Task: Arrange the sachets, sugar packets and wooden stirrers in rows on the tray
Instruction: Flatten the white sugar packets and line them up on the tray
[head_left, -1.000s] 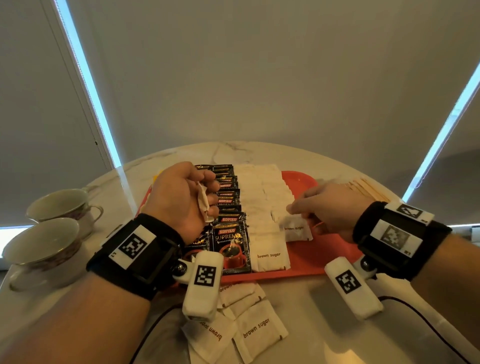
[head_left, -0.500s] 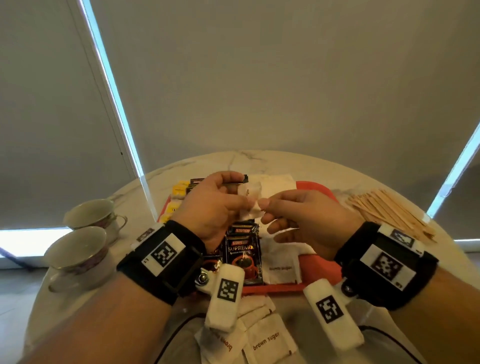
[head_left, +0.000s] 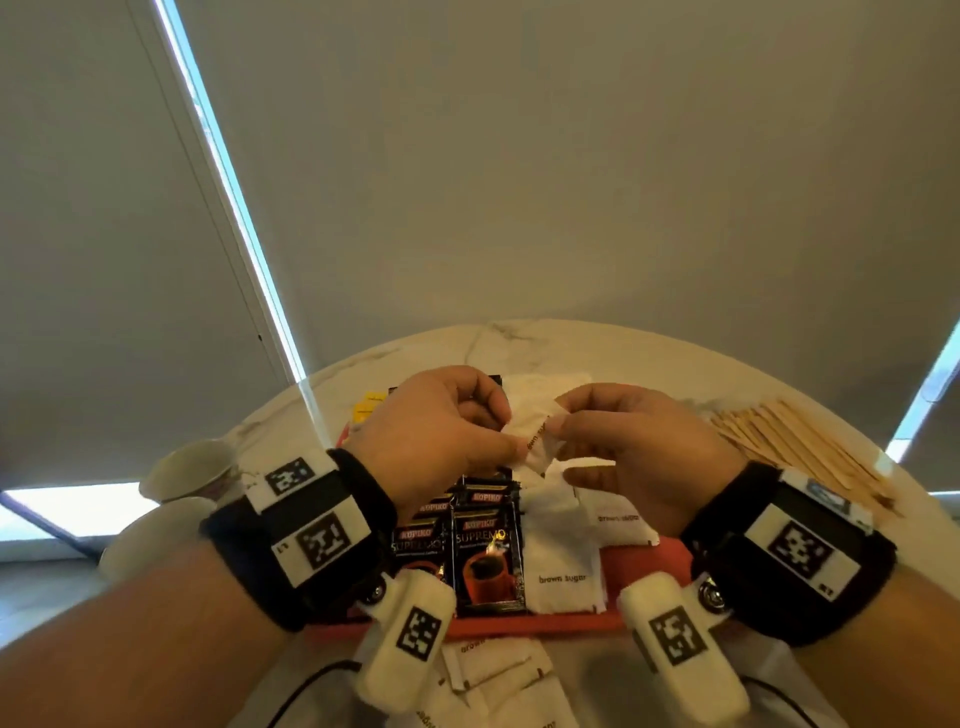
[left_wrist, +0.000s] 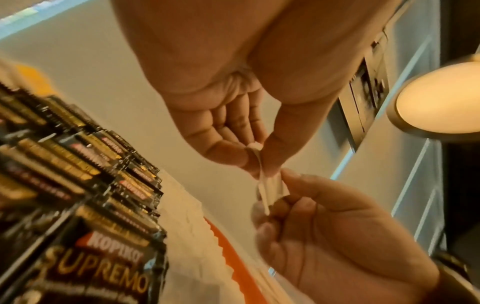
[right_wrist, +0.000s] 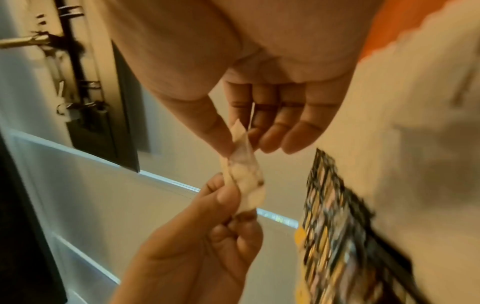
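1. Head view, hands. The left hand (head_left: 441, 431) and right hand (head_left: 639, 452) meet at frame centre, raised above the tray (head_left: 644, 558). Both pinch one white sugar packet (head_left: 535, 441) between thumb and fingertips; the remaining fingers of each hand are curled.

2. Head view, tray contents. Below the hands, black coffee sachets (head_left: 485, 556) lie in overlapping rows. Just right of them runs a row of white brown-sugar packets (head_left: 563, 566). The hands and wristbands cover the middle of these rows. Yellow sachets (head_left: 370, 404) show at the tray's far left edge, mostly hidden behind the left hand.

3. Head view, surroundings. Wooden stirrers (head_left: 795, 452) lie in a loose pile on the marble table (head_left: 571, 343), at right of frame, off the tray. Loose sugar packets (head_left: 493, 675) lie on the table at lower centre, in front of the tray. Two cups (head_left: 192, 467) stand at left of frame.

4. Left wrist view. The left hand at top centre pinches the packet's upper end; the right hand at lower right grips its lower end. Sachet rows fill the lower left.

5. Right wrist view. The right hand at top centre pinches the packet with thumb and forefinger; the left hand at lower centre grips the other end. Blurred sachets occupy the lower right.
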